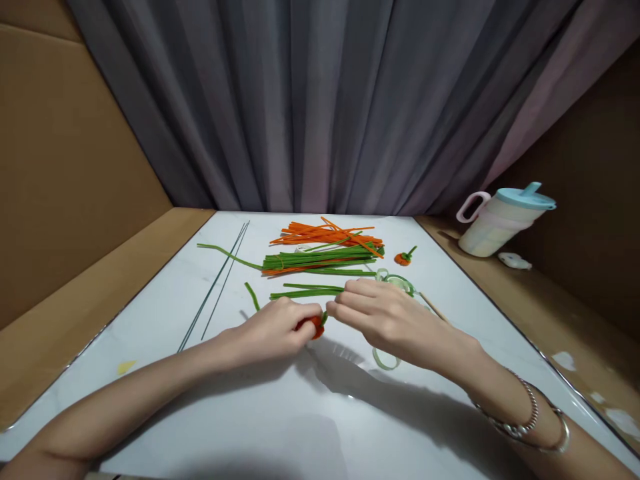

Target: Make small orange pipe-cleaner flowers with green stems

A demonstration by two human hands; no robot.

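Observation:
My left hand [283, 327] is closed around a small orange pipe-cleaner ball [317, 327], and its fingers hide much of the ball. A short green pipe-cleaner stem [325, 318] sticks up from the top of the ball. My right hand [383, 313] pinches at the tip of that stem, fingers pressed together. A finished-looking orange ball with a green stem [403, 257] lies at the back right. Just beyond my hands are a few loose green pipe cleaners [305, 292] and a short bent green piece [253, 296].
Behind lie a bundle of green pipe cleaners [320, 259] and a pile of orange ones [325, 233]. Thin dark wires [215, 287] rest at left. Tape rolls [400, 283] and a thin stick [434, 307] are near my right hand. A lidded cup [503, 223] stands at right.

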